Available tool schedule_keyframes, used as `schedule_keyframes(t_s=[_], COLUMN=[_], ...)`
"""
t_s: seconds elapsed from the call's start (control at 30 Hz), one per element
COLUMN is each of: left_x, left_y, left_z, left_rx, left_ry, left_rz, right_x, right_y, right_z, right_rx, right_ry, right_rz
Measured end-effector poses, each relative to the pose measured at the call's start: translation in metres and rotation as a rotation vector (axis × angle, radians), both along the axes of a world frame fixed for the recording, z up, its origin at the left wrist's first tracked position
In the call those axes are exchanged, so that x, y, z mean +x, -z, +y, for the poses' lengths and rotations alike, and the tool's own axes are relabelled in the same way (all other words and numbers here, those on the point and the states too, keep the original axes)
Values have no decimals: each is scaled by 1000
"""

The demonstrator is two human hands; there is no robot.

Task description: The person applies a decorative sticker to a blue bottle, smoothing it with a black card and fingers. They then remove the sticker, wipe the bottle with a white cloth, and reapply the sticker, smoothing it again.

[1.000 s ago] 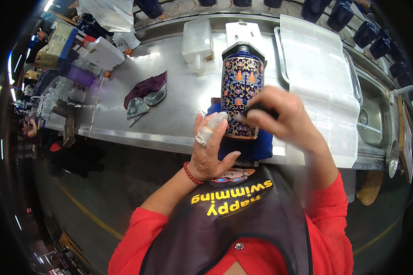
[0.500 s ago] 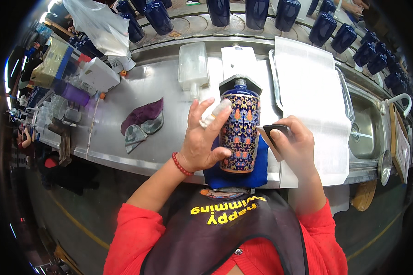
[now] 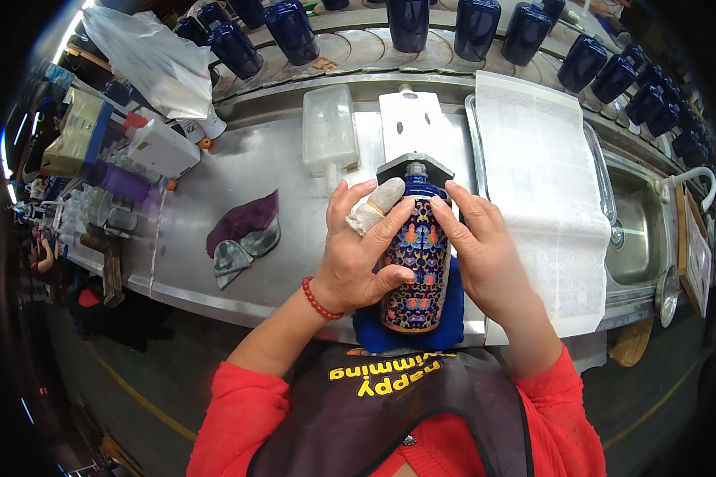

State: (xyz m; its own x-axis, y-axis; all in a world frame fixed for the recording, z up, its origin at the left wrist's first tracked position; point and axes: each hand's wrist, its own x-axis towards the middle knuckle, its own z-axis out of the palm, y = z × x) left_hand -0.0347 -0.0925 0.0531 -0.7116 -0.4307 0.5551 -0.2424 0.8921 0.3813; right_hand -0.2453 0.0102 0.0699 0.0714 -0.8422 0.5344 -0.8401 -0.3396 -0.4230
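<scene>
A dark blue bottle (image 3: 415, 262), wrapped in a floral pattern of orange, pink and gold, lies with its neck pointing away from me. Its lower part rests over a blue cloth (image 3: 453, 318), and a dark angular stand (image 3: 441, 169) shows behind its neck. Along the bottle's left side is my left hand (image 3: 354, 258), with its thumb on the pattern and index fingertip near the shoulder; one finger wears a whitish cover. My right hand (image 3: 493, 258) curves against the right side, fingertips at the pattern's upper edge. Its thumb and palm are hidden, and no scraper shows.
A clear plastic container (image 3: 328, 127) and a white flask-shaped object (image 3: 410, 119) stand beyond the bottle. White paper sheets (image 3: 537, 191) cover the right side, beside a sink (image 3: 636, 238). A purple and grey cloth (image 3: 247, 226) lies left. Plain blue bottles (image 3: 410, 24) line the back.
The bottle has shifted a little toward me. My right hand has moved up to its shoulder, and the dark flat scraper it held is out of sight. My left fingers have closed in.
</scene>
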Motion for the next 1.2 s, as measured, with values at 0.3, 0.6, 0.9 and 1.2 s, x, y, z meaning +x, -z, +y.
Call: schedule_keyframes(t_s=[0.3, 0.6, 0.9, 1.2], left_x=[-14, -40, -40, -12], left_y=[-22, -46, -58, -82], left_z=[-16, -40, -30, 45], left_rx=[89, 170, 58, 69], left_ry=[-2, 26, 27, 29], left_rz=[105, -23, -137, -464], right_x=[-9, -17, -43, -56], right_y=[-4, -5, -31, -39], right_z=[-5, -4, 0, -1], right_rx=[30, 98, 7, -5], right_ry=[4, -25, -38, -72], right_rz=[-69, -152, -28, -35])
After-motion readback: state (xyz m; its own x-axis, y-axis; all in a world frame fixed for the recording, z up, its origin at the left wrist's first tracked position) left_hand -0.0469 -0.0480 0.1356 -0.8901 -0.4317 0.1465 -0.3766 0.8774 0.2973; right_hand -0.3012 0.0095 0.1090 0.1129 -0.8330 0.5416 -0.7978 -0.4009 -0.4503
